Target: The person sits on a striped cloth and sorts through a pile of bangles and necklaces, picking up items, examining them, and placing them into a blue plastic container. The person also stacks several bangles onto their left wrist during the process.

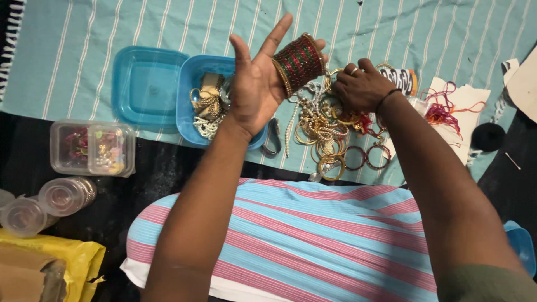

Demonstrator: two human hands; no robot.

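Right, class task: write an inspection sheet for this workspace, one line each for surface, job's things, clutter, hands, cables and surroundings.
Surface: teal white-striped cloth spread over a dark floor.
Job's things: stack of red and green bangles across the left hand's fingers; heap of gold bangles and pearl strings under the right hand.
Clutter: blue tub holding jewellery, empty blue tub beside it, clear box of beads, clear round jars, tangled red thread.
Hands: left hand raised, open-palmed; right hand reaching into the heap.
Cables: nothing seen.
Surroundings: striped pink and blue pillow, yellow bag.
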